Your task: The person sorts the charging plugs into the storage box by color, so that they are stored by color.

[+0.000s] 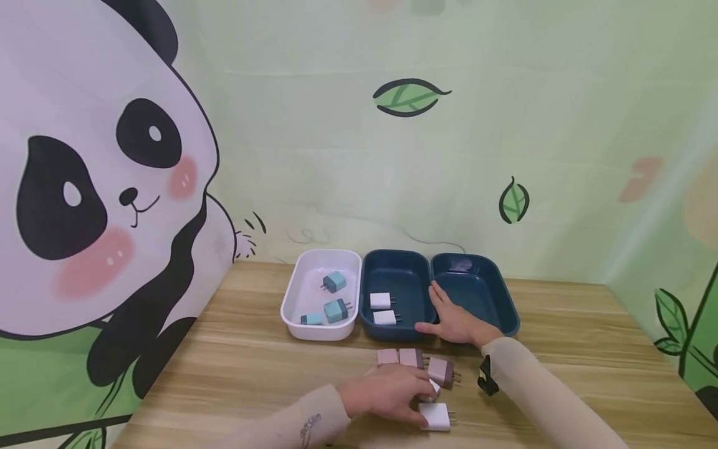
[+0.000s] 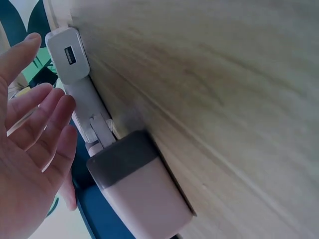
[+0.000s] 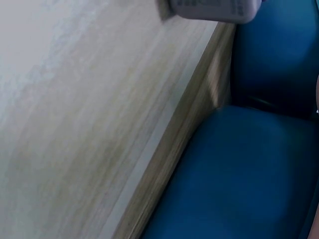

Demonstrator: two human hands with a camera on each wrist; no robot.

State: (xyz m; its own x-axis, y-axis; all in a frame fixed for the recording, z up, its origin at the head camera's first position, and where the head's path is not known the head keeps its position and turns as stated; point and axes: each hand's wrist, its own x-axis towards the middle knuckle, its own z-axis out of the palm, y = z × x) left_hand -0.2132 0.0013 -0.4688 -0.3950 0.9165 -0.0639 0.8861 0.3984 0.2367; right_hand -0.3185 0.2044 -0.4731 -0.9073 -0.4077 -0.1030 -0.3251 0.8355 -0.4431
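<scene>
My left hand [image 1: 387,390] hovers low over the table, fingers loosely bent beside a white charger plug [image 1: 434,416] and a second, mostly covered white one [image 1: 433,391]. The left wrist view shows that hand [image 2: 35,144] with a gap between thumb and fingers, near a white charger [image 2: 70,56] with a USB port; a pink charger with a dark grey end [image 2: 144,189] lies closer to the camera. My right hand [image 1: 457,321], fingers extended, is over the adjoining rims of the middle blue tray [image 1: 401,259] and the right blue tray [image 1: 502,280].
Several pink chargers [image 1: 440,372] lie in front of the trays. White chargers [image 1: 381,301] sit in the middle tray, teal ones [image 1: 335,282] in the white tray [image 1: 288,312]. A printed panda backdrop [image 1: 314,125] stands behind the wooden table [image 1: 241,349].
</scene>
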